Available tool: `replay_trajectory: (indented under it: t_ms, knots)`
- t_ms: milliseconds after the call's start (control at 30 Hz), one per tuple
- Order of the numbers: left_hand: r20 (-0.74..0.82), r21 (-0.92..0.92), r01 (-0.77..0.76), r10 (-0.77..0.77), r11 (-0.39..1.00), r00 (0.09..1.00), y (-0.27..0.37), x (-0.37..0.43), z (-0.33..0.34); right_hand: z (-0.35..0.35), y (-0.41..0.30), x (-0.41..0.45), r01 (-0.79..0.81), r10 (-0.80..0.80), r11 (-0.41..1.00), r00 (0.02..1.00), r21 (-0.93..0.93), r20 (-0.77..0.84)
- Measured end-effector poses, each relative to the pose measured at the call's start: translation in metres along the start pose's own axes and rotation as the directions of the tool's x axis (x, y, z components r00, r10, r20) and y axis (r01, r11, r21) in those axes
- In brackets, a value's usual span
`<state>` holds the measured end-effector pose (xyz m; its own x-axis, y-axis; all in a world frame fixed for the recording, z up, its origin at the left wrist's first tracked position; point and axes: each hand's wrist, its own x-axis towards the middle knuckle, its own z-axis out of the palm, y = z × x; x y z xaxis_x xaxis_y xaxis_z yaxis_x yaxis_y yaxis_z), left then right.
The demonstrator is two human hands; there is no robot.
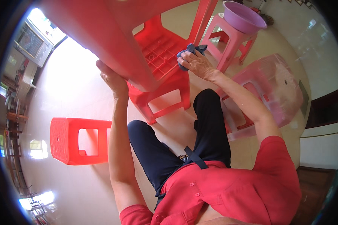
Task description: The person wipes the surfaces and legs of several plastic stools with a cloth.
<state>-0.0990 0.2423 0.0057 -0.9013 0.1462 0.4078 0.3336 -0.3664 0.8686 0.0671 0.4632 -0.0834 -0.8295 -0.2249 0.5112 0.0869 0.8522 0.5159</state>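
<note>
A large red plastic stool (115,36) is tipped up close before me, its ribbed underside partly showing through its frame. My left hand (112,78) grips its edge from the left, the fingers partly hidden behind it. In my right hand (198,64) is a bunched blue-grey cloth (187,53), held against or close to the stool's right-hand leg; contact cannot be made out for certain. Beneath the tipped stool stands another red plastic stool (169,97), in front of my knees.
A red stool (73,140) lies on its side at the left. A purple plastic basin (243,17) rests on a pink stool (228,36) at the upper right. Right of my knee lies a stool (270,92) of translucent pinkish plastic, with red parts visible through it.
</note>
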Motion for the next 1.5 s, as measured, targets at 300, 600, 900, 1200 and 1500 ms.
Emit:
replay_trajectory:
  t_ms: [300, 600, 900, 1200, 1500]
  knots:
    - [-0.016, -0.02, -0.019, 0.019, 1.0, 1.0, -0.004, 0.001, -0.003, -0.09, 0.087, 0.055, -0.167, 0.121, 0.975, 0.951, -0.145, -0.284]
    - [0.124, 0.022, 0.062, -0.064, 0.998, 0.99, -0.009, -0.005, -0.001, 0.003, 0.019, -0.011, -0.102, 0.092, 0.943, 0.995, 0.316, 0.048]
    - [0.123, 0.018, 0.048, -0.05, 0.999, 0.991, -0.008, -0.006, -0.006, -0.141, 0.007, 0.12, -0.056, 0.703, 0.518, 0.597, 0.853, -0.387]
    - [0.155, -0.016, 0.097, -0.094, 0.995, 0.984, -0.009, 0.002, -0.011, -0.148, 0.033, 0.174, 0.085, 0.171, 0.959, 0.588, 0.27, -0.791]
    - [0.203, -0.017, 0.1, -0.094, 0.995, 0.975, -0.005, -0.005, -0.004, -0.09, 0.113, 0.128, -0.02, 0.555, 0.739, 0.585, 0.673, -0.592]
